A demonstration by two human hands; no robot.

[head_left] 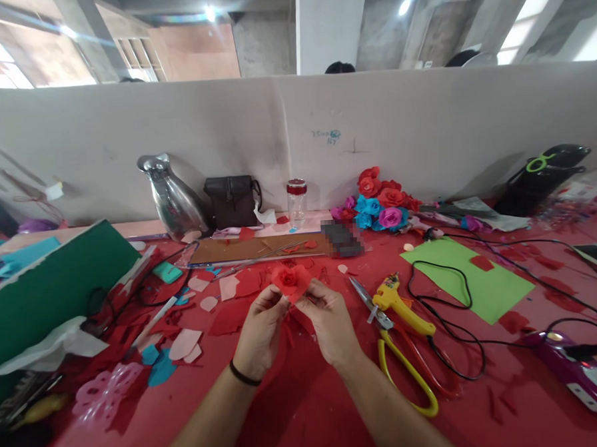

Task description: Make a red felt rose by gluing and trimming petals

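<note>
A red paper flower [289, 280] is held up between my two hands at the middle of the red table. My left hand [263, 329] pinches its lower left side, with a dark band round the wrist. On the lower right side, the thumb and fingers of my right hand [329, 320] grip the flower. Loose red paper pieces [227, 318] lie beside my left hand. Right of my right hand are a yellow glue gun [404, 311] and scissors [421, 380] with yellow and red handles.
Behind stand a metal jug [173, 197], a dark bag [232, 201], a lidded jar [297, 203] and paper flowers [385, 202]. A green box [57, 296] is at left. Black cables cross a light green sheet [481, 277] at right, near a purple device [581, 375].
</note>
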